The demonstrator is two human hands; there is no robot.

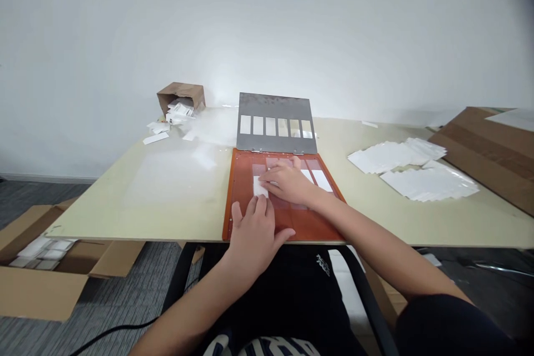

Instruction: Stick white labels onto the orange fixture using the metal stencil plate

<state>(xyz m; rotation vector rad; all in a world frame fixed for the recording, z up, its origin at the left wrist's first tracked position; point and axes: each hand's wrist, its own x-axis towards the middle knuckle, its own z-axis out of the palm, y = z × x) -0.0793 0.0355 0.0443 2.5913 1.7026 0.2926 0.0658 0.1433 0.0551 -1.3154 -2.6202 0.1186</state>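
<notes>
A white card [260, 186] lies on the orange-red base of a hinged frame [244, 217], at the left of a row. My left hand [255, 228] rests open on the base, fingertips touching the card's near end and thumb stretched to the right. From the right, my right hand [288, 182] reaches flat across the row, its fingertips at the card's right edge and its thumb raised. Beyond it, more white cards [322, 180] show in the row; those beneath my palm are hidden. The frame's grey metal lid [275, 104], with several rectangular windows, stands raised behind the base.
A small cardboard box [181, 90] spills white cards [157, 137] at the back left. Piles of clear-wrapped white sheets [429, 182] lie at right, beside a large cardboard box [492, 150]. An open carton [45, 283] with white packs stands on the floor left of the table [175, 200].
</notes>
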